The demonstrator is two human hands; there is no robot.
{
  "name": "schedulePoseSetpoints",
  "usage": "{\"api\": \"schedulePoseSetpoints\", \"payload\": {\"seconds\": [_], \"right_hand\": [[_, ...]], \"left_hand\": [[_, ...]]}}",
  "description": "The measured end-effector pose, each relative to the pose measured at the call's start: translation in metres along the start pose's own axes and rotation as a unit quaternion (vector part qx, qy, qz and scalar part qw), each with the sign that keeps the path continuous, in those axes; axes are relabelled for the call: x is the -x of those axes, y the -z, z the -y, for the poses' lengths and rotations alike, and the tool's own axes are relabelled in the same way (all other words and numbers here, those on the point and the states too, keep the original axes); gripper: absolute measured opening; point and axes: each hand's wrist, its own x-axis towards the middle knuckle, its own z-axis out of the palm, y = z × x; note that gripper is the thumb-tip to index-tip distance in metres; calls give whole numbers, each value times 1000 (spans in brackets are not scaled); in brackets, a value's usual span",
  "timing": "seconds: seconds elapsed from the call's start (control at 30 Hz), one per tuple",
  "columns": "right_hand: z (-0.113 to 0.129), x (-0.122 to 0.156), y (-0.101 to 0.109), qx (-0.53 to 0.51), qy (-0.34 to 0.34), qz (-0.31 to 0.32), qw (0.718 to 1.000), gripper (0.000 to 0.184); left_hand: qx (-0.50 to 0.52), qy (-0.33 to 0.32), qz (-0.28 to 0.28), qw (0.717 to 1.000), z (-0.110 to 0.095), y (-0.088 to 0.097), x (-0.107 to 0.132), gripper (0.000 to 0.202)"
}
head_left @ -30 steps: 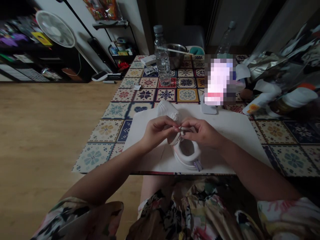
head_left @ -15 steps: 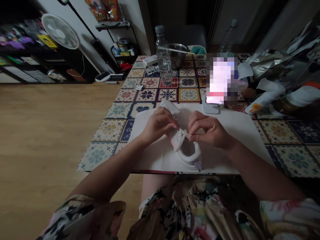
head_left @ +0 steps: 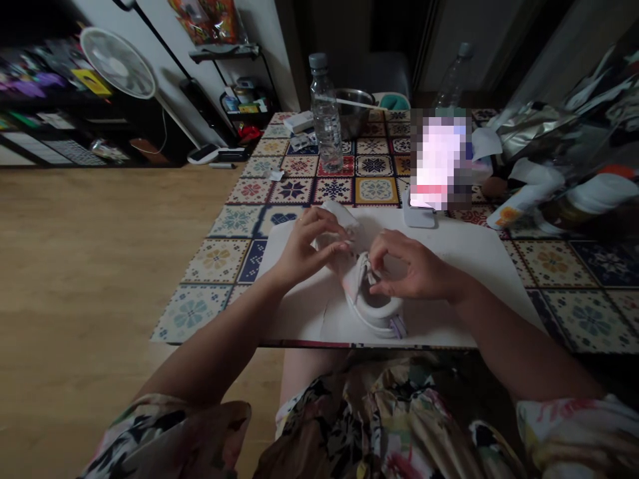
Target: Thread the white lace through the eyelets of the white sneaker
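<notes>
A small white shoe lies on a white sheet at the near edge of the patterned table. My right hand rests over the shoe's opening, its fingertips pinched on the tongue or lace area. My left hand is curled at the shoe's front, thumb and fingers closed on it; exactly what they pinch is too small to tell. A second white shoe lies just behind my left hand.
A clear plastic bottle and a metal bowl stand at the back of the table. A lit screen on a stand sits behind the sheet. Bags and tubes crowd the right side. A fan stands on the wooden floor to the left.
My hands have parted slightly, the left lifting toward the shoe's front and the right settling lower over its opening. The shoe has tipped a little toward me.
</notes>
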Motion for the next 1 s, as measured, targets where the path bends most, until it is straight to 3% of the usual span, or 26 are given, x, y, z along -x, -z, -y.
{"api": "schedulePoseSetpoints", "payload": {"seconds": [0.1, 0.23, 0.3, 0.37, 0.47, 0.53, 0.63, 0.7, 0.77, 0.83, 1.0], "right_hand": [[0, 1, -1, 104, -33, -1, 994, 20], [0, 1, -2, 126, -34, -12, 991, 12], [3, 1, 0, 26, -27, -9, 999, 10], [7, 2, 3, -147, 0, 2, 989, 15], [9, 3, 12, -398, 104, -25, 911, 34], [6, 4, 18, -456, 88, -51, 884, 43], [-3, 3, 22, -336, -99, -58, 935, 44], [-8, 2, 20, -217, -175, -35, 960, 28], [-10, 1, 17, -153, -184, 14, 971, 13], [-10, 1, 12, -127, -170, 56, 975, 14], [-10, 0, 4, -88, -125, 59, 986, 12]], "left_hand": [[32, -17, 5, 999, -5, 3, 2, 45], [30, -46, 109, 993, -15, 2, 3, 42], [29, -53, 137, 989, -18, 0, 3, 38], [32, -55, 144, 988, -20, -2, 3, 33], [36, -48, 141, 988, -20, -5, 4, 25], [47, -40, 138, 989, -21, -6, 5, 23], [79, -41, 141, 986, -21, -8, 6, 19], [99, -47, 143, 984, -21, -9, 6, 17], [113, -45, 141, 982, -21, -10, 5, 19], [117, -37, 146, 982, -21, -11, 5, 22], [102, -34, 172, 979, -24, -11, 3, 32]]}}
